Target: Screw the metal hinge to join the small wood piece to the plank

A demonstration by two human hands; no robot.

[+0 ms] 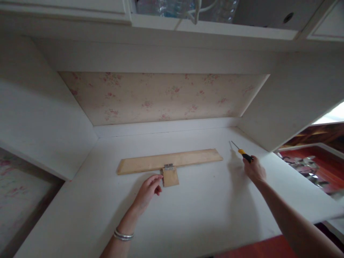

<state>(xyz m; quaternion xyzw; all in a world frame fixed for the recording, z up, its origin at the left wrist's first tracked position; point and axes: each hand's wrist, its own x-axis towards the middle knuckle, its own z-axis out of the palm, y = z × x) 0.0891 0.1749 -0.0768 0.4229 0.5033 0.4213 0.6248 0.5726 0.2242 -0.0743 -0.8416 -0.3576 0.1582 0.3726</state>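
A long, flat wooden board (193, 157) lies crosswise on the white surface. A metal hinge (168, 166) joins its near edge to a small wooden block (171, 178), forming a T shape. My left hand (149, 188) is at the block's left edge, fingers loosely curled and apart, the fingertips at or touching the wood. Off to the right, my right hand (255, 170) is closed around the black and yellow handle of a screwdriver (242, 152). Its metal shaft points up and left, away from the board.
White side panels (301, 75) flank the white countertop (193, 215), with floral wallpaper (172, 95) behind. Overhead is an open shelf (215, 29) holding clear plastic bottles (174, 8) and a white cable (198, 12). Red flooring (258, 249) shows below the front edge.
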